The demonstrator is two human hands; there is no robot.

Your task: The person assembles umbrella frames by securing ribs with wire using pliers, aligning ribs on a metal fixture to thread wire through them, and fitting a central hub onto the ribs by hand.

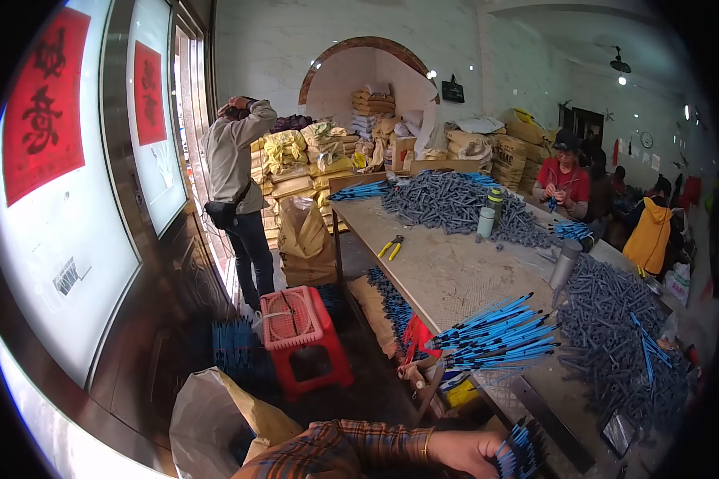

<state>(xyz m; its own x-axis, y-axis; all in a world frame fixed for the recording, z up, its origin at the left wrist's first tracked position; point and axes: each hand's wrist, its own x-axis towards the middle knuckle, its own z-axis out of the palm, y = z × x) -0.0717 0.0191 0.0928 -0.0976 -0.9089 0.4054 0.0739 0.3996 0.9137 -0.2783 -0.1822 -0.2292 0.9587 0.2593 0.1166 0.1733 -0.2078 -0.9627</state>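
Observation:
From the lower edge my left arm, in a plaid sleeve with a thin bracelet at the wrist, reaches right. My left hand [470, 452] is closed around a bundle of thin blue sticks with dark ends [519, 453], beside the table's near edge. The lower part of that hand is cut off by the picture's edge. On the table [447, 267], just beyond, lies a larger loose pile of blue sticks with black tips [499, 334]. A dark flat bar [553, 423] lies close to the held bundle. My right hand is out of the picture.
Heaps of grey plastic pieces [615, 319] cover the table's right side; yellow-handled pliers [392, 247] and a steel flask [566, 265] lie or stand there. Left are a red stool [305, 339] and an open sack [208, 419]. One person stands by the door; another works across the table.

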